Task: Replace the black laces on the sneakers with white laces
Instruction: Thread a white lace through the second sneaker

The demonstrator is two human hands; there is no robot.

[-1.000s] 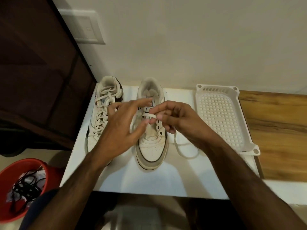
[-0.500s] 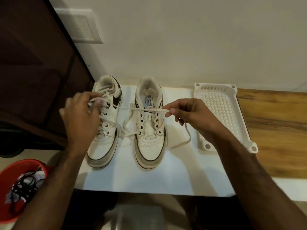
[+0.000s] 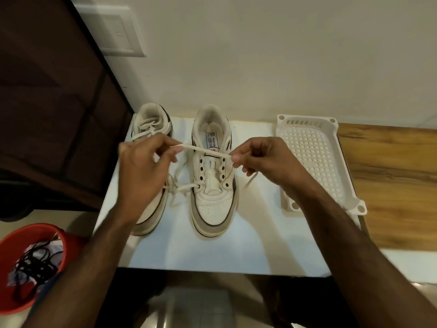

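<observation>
White flat fabric lace (image 3: pixel 205 150) is hanging limp and light while both your hands, left (image 3: pixel 144 166) and right (image 3: pixel 262 159), are pinching it taut; you're best gripping near its stiff tip.

Left sneaker (image 3: pixel 151 162) partly behind left hand (image 3: pixel 142 176)

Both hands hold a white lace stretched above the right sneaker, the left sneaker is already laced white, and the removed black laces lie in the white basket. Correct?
Not quite: the head view shows the black laces in the red bucket on the floor; the white basket holds none. The rest stands.
</observation>
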